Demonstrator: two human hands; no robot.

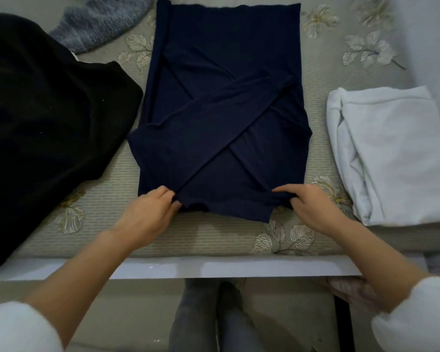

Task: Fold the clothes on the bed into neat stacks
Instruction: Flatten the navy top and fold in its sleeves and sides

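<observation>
While I am watching remotely, the left hand point(150, 212) and right hand point(313, 207) are pinching the near corners of the navy top point(226, 110), fingers curled into the cloth. That top is lying flat on the bed point(214, 240), sleeves crossed, with a black garment point(48, 110) lying left of it, a folded white garment point(391, 153) right, and grey fleece point(99, 21) beyond its far left corner.

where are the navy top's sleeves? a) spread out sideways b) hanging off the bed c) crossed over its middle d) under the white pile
c: both sleeves of the navy top lie folded inward, crossing in an x over its middle.
</observation>
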